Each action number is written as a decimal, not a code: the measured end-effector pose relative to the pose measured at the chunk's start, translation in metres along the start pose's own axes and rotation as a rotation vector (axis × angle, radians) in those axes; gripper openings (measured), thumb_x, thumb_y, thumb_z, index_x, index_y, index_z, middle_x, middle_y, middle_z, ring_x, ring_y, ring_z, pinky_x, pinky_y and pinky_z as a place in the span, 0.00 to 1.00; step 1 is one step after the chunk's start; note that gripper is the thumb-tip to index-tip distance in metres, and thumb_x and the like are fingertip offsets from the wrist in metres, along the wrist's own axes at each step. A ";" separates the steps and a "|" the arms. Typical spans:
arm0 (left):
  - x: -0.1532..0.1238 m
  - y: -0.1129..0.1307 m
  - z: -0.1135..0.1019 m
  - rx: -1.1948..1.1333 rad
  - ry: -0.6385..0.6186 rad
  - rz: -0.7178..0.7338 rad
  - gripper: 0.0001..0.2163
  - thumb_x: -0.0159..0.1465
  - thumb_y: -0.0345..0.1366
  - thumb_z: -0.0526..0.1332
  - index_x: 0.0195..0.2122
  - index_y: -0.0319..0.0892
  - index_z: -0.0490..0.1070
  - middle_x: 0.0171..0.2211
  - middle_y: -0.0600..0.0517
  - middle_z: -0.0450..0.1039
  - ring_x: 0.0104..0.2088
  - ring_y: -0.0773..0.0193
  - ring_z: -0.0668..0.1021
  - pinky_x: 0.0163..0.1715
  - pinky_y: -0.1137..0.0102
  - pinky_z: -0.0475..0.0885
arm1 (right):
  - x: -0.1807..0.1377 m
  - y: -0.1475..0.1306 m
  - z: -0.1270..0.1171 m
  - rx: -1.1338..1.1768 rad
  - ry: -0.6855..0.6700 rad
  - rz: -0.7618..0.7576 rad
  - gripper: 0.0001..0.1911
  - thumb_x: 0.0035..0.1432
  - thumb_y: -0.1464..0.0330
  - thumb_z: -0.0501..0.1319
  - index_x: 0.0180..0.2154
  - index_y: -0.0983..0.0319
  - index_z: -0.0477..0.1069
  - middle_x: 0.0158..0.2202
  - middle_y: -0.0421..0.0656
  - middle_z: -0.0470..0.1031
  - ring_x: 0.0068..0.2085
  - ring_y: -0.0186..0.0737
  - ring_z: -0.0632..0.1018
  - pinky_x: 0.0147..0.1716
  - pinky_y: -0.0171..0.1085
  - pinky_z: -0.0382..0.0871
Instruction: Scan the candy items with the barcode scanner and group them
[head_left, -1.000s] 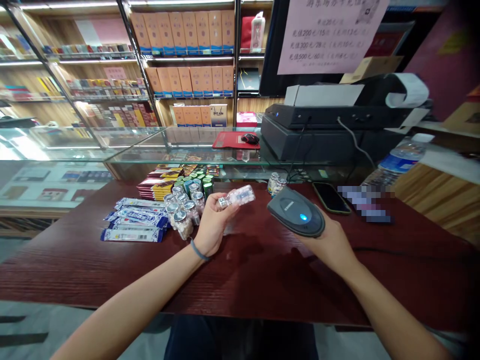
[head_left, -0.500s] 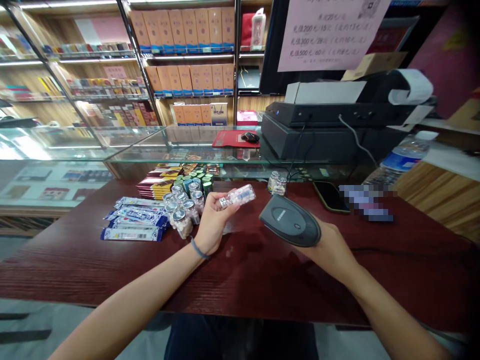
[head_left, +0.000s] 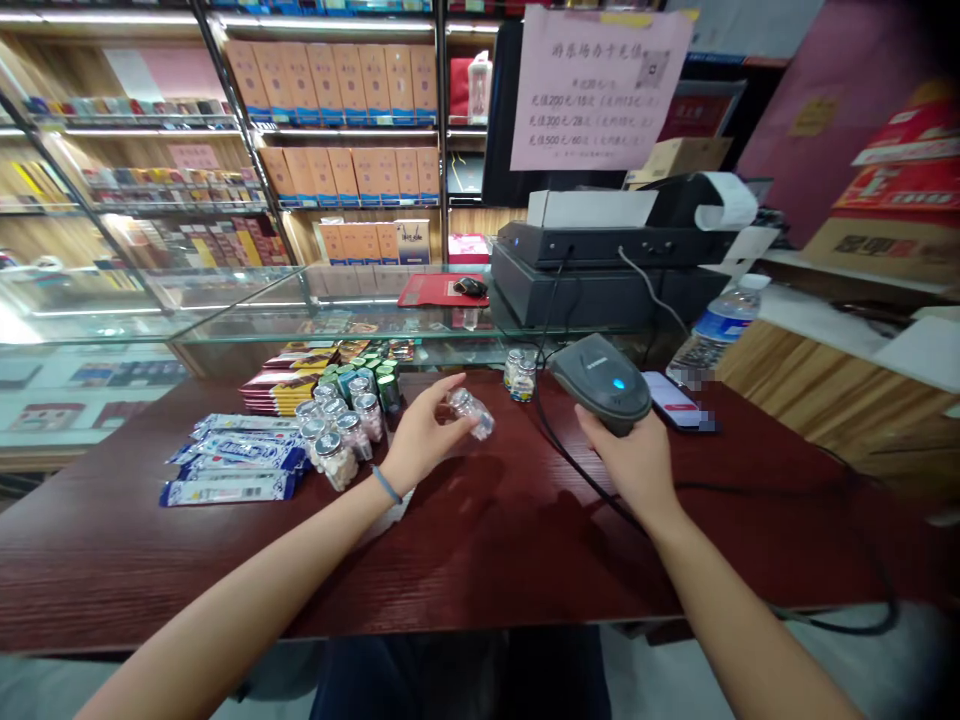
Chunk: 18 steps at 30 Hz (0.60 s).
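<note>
A small clear jar (head_left: 472, 412) with pale contents tilts away from me above the table, held by my left hand (head_left: 427, 432) between thumb and fingers. My right hand (head_left: 637, 462) is wrapped round the handle of a dark grey barcode scanner (head_left: 600, 378), its blue light lit. Left of my left hand stand several silver-lidded jars (head_left: 335, 460). Behind them are green-topped tubes (head_left: 386, 390) and a stack of red and yellow packets (head_left: 281, 380). Blue and white sachets (head_left: 229, 460) lie farther left. Two more jars (head_left: 520, 375) stand between my hands, farther back.
A glass counter (head_left: 330, 305) with a mouse (head_left: 470, 287) on a red mat runs behind the dark red table (head_left: 480, 560). On the right are a phone (head_left: 681, 402), a water bottle (head_left: 720, 325) and the scanner's black cable (head_left: 574, 465). A receipt printer (head_left: 697, 205) stands behind.
My left hand has turned the jar from lying sideways to tilting away. The scanner has lifted slightly and its blue light now shows. The phone screen is now lit. The view has shifted.
</note>
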<state>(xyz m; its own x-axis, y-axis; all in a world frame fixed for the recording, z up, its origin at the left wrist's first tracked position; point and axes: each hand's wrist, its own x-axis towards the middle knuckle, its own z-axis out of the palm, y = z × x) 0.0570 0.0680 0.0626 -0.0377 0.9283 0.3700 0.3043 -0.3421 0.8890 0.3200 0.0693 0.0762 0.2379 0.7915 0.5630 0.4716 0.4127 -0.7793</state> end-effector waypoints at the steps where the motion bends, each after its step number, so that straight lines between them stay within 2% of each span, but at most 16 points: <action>1: 0.004 -0.003 0.008 0.037 -0.009 -0.011 0.28 0.55 0.36 0.72 0.57 0.45 0.69 0.47 0.49 0.77 0.38 0.63 0.79 0.43 0.65 0.75 | 0.002 -0.001 -0.001 0.007 0.007 0.003 0.18 0.51 0.60 0.68 0.42 0.64 0.79 0.43 0.51 0.85 0.44 0.54 0.84 0.46 0.48 0.77; 3: 0.013 -0.011 0.028 0.086 -0.020 -0.042 0.28 0.54 0.35 0.73 0.55 0.44 0.67 0.42 0.51 0.76 0.36 0.64 0.79 0.40 0.67 0.75 | 0.003 -0.002 -0.003 0.013 0.004 0.008 0.14 0.51 0.60 0.68 0.37 0.62 0.78 0.41 0.51 0.85 0.43 0.53 0.84 0.45 0.47 0.77; 5: 0.021 -0.018 0.049 0.119 -0.029 -0.067 0.24 0.54 0.33 0.73 0.50 0.43 0.66 0.41 0.51 0.76 0.35 0.64 0.79 0.38 0.68 0.73 | 0.004 -0.002 -0.004 0.013 -0.001 0.012 0.11 0.52 0.61 0.68 0.34 0.61 0.76 0.39 0.50 0.85 0.42 0.52 0.83 0.43 0.46 0.77; 9: 0.035 -0.027 0.084 0.205 -0.035 -0.051 0.18 0.56 0.33 0.72 0.43 0.44 0.65 0.37 0.53 0.75 0.35 0.64 0.78 0.37 0.69 0.71 | 0.005 0.001 -0.004 0.010 0.007 0.016 0.13 0.53 0.59 0.68 0.36 0.61 0.76 0.34 0.48 0.83 0.39 0.50 0.83 0.38 0.43 0.77; 14: 0.052 -0.039 0.112 0.256 0.053 -0.007 0.19 0.54 0.36 0.74 0.40 0.43 0.65 0.38 0.52 0.72 0.39 0.62 0.76 0.39 0.69 0.69 | 0.006 0.001 -0.005 0.032 0.018 0.019 0.15 0.53 0.60 0.68 0.40 0.61 0.77 0.31 0.45 0.82 0.36 0.48 0.82 0.35 0.41 0.76; 18: 0.063 -0.042 0.128 0.260 0.132 -0.055 0.20 0.54 0.37 0.75 0.38 0.43 0.63 0.37 0.52 0.70 0.40 0.61 0.75 0.41 0.68 0.68 | 0.006 0.000 -0.006 0.043 0.031 0.033 0.13 0.53 0.60 0.68 0.38 0.61 0.77 0.30 0.45 0.82 0.35 0.48 0.82 0.35 0.41 0.75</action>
<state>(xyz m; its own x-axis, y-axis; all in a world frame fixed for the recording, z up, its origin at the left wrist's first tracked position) 0.1636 0.1591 0.0140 -0.1794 0.9115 0.3701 0.5315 -0.2268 0.8161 0.3270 0.0715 0.0812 0.2789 0.7912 0.5442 0.4261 0.4059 -0.8085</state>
